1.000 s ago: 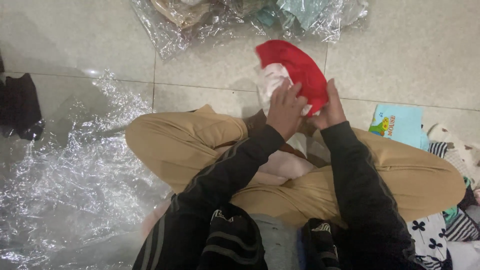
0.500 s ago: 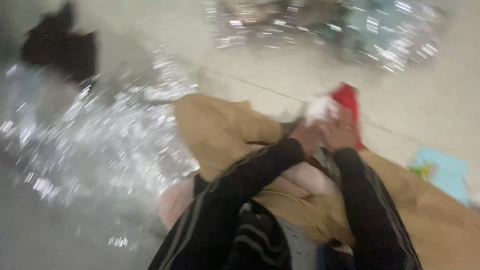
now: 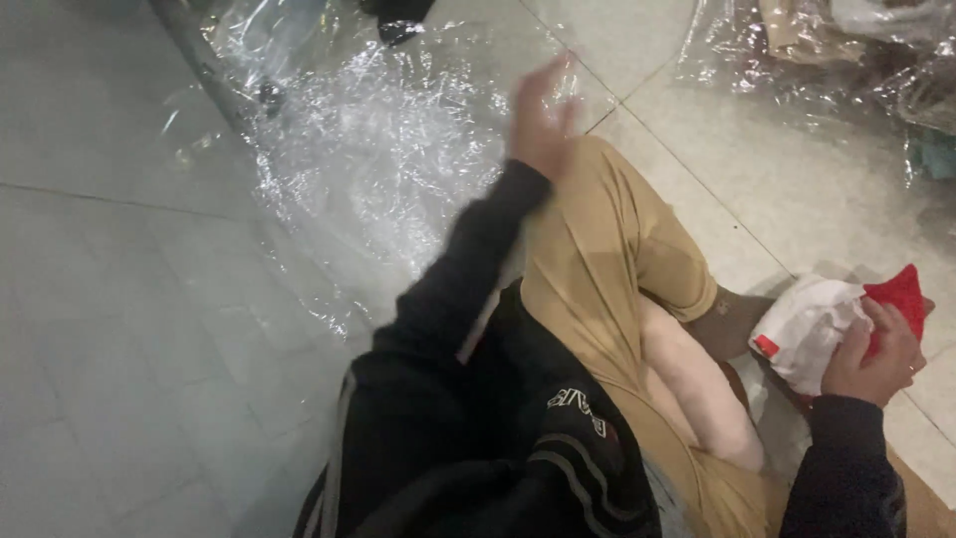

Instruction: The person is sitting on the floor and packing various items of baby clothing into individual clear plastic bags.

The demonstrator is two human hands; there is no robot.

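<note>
Right hand [image 3: 876, 349] grips red-and-white cloth [image 3: 819, 324] over tiled floor [image 3: 100, 329]; left hand [image 3: 538, 120], blurred, open above clear plastic sheeting [image 3: 368, 149].

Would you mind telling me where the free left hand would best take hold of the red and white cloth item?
Probably the white folded end, coming from the person's left. The right hand already clasps the red part, while the white end bulges bare toward the tan trouser leg. The left hand is raised, open, over the clear plastic sheet.
</note>
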